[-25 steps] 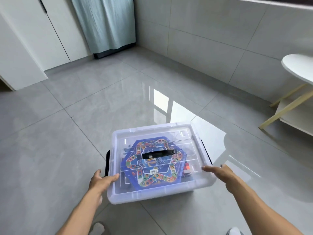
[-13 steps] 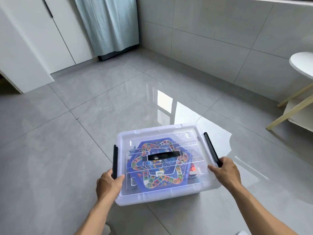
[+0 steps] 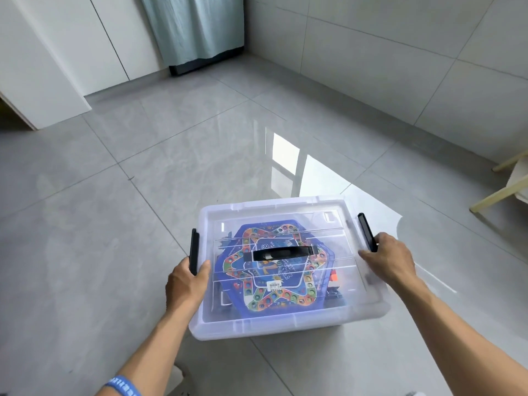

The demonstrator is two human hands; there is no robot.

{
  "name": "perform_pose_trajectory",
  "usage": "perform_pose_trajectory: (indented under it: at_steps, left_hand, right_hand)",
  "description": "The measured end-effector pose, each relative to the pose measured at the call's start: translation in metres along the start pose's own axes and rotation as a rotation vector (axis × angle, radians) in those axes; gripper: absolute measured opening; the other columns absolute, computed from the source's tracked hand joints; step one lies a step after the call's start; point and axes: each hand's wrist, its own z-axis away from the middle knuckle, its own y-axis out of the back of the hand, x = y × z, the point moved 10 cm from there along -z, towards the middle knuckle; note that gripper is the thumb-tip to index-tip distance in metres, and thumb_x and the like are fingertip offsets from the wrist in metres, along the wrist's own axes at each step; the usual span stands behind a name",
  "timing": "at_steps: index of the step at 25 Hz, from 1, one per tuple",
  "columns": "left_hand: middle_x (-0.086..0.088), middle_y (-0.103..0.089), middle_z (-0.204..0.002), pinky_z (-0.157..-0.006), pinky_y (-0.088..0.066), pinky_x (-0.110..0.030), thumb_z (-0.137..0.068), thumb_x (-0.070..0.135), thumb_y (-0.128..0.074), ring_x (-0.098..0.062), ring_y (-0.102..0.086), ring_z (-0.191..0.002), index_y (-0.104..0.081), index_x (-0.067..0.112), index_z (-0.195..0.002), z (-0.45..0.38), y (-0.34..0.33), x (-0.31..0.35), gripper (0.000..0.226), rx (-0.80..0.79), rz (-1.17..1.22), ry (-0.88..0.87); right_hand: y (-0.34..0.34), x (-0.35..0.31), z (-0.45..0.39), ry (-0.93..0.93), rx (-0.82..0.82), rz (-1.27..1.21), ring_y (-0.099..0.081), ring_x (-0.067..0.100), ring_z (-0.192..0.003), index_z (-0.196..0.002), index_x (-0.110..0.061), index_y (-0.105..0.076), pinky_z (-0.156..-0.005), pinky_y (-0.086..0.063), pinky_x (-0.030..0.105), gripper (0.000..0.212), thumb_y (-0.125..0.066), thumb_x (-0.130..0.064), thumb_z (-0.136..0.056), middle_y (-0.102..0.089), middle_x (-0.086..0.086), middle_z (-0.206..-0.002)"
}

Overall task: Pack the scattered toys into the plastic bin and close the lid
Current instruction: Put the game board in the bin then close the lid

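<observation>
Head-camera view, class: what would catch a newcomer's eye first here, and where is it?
First, the clear plastic bin on the grey tiled floor, low and centre, its lid on, with a bright blue game board showing through. Next, the two hands at its sides: the left hand grips the left black latch, the right hand is at the right black latch.

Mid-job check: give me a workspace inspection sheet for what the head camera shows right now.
Surface: glossy grey tiled floor, window glare.
Job's things: plastic bin, clear lid on top; blue game board inside.
Clutter: nothing seen.
Grippers: left hand grips the left black latch; right hand curls round the right black latch.
Cables: nothing seen.
Surroundings: tiled wall, curtain, wooden table legs.
</observation>
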Motion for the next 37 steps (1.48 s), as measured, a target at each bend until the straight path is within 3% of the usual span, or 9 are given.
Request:
perform_pose_trajectory:
  at_steps: [4, 8, 11, 14, 18, 21, 26, 33, 37]
  left_hand:
    - [0.001, -0.061, -0.069, -0.061, -0.042, -0.033, -0.085, 0.045, -0.053, -0.029, -0.055, -0.064, -0.058, 0.021, -0.084, 0.0, 0.0, -0.003, 0.025, 0.207, 0.018, -0.03]
    - [0.004, -0.066, -0.076, -0.064, -0.043, -0.031, -0.087, 0.042, -0.061, -0.023, -0.061, -0.073, -0.065, 0.023, -0.089, -0.005, -0.006, -0.008, 0.02, 0.078, 0.149, 0.165]
    - [0.0, -0.065, -0.074, -0.06, -0.043, -0.028, -0.089, 0.027, -0.067, -0.026, -0.059, -0.072, -0.068, 0.012, -0.087, -0.018, 0.007, 0.012, 0.015, -0.064, 0.193, 0.311]
    - [0.0, -0.067, -0.076, -0.059, -0.044, -0.027, -0.088, 0.027, -0.067, -0.025, -0.062, -0.073, -0.068, 0.016, -0.083, -0.035, 0.059, 0.082, 0.012, -0.124, 0.22, 0.313]
    - [0.001, -0.07, -0.089, -0.064, -0.046, -0.026, -0.087, 0.016, -0.066, -0.019, -0.065, -0.08, -0.067, 0.02, -0.098, -0.047, 0.164, 0.197, 0.011, -0.254, 0.291, 0.283]
    - [0.01, -0.072, -0.09, -0.057, -0.046, -0.02, -0.084, 0.014, -0.068, -0.008, -0.067, -0.077, -0.063, 0.029, -0.101, -0.071, 0.237, 0.288, 0.023, -0.495, 0.258, 0.198]
    - [0.012, -0.073, -0.091, -0.066, -0.051, -0.026, -0.082, 0.016, -0.068, -0.009, -0.069, -0.083, -0.064, 0.032, -0.101, -0.126, 0.328, 0.398, 0.026, -0.561, 0.33, 0.132]
    - [0.001, -0.073, -0.088, -0.056, -0.052, -0.025, -0.078, 0.014, -0.072, -0.016, -0.069, -0.074, -0.065, 0.025, -0.092, -0.292, 0.322, 0.478, 0.019, -0.576, 0.229, 0.213]
    - [-0.004, -0.073, -0.089, -0.067, -0.053, -0.031, -0.078, 0.013, -0.072, -0.024, -0.068, -0.079, -0.065, 0.023, -0.092, -0.406, 0.301, 0.503, 0.018, -0.539, 0.164, 0.269]
  right_hand:
    - [-0.003, 0.0, -0.009, 0.015, 0.251, -0.017, -0.049, 0.03, -0.065, -0.084, -0.013, -0.054, -0.06, -0.039, 0.034, 0.02, -0.065, -0.03, -0.081, -0.055, 0.004, -0.07]
    - [-0.043, 0.022, -0.015, -0.265, -0.119, -0.568, -0.059, 0.023, -0.073, -0.091, -0.014, -0.061, -0.065, -0.047, 0.036, 0.023, -0.069, -0.034, -0.082, -0.064, 0.001, -0.084]
    - [-0.02, -0.002, -0.021, -0.312, -0.208, -0.605, -0.053, 0.019, -0.06, -0.081, -0.009, -0.063, -0.053, -0.04, 0.031, 0.02, -0.071, -0.027, -0.084, -0.06, 0.004, -0.073]
    - [0.052, -0.042, -0.033, -0.327, -0.202, -0.602, -0.05, 0.024, -0.059, -0.082, -0.008, -0.065, -0.055, -0.04, 0.032, 0.023, -0.073, -0.03, -0.082, -0.057, 0.005, -0.069]
    - [0.19, -0.131, -0.032, -0.372, -0.215, -0.634, -0.051, 0.025, -0.06, -0.086, -0.006, -0.068, -0.058, -0.041, 0.032, 0.022, -0.075, -0.026, -0.079, -0.062, 0.007, -0.072]
    - [0.305, -0.207, -0.033, -0.391, -0.126, -0.654, -0.045, 0.024, -0.053, -0.076, -0.009, -0.065, -0.056, -0.04, 0.035, 0.017, -0.077, -0.021, -0.077, -0.054, -0.002, -0.054]
    - [0.428, -0.311, -0.043, -0.369, -0.034, -0.703, -0.045, 0.018, -0.041, -0.065, -0.017, -0.059, -0.046, -0.044, 0.031, 0.022, -0.078, -0.02, -0.076, -0.05, -0.013, -0.039]
    - [0.415, -0.409, -0.172, -0.426, -0.072, -0.735, -0.048, 0.02, -0.042, -0.075, -0.011, -0.065, -0.045, -0.043, 0.03, 0.016, -0.078, -0.02, -0.077, -0.053, -0.01, -0.041]
    - [0.381, -0.47, -0.273, -0.422, -0.113, -0.756, -0.047, 0.017, -0.042, -0.075, -0.008, -0.064, -0.05, -0.041, 0.031, 0.017, -0.077, -0.019, -0.078, -0.054, -0.009, -0.044]
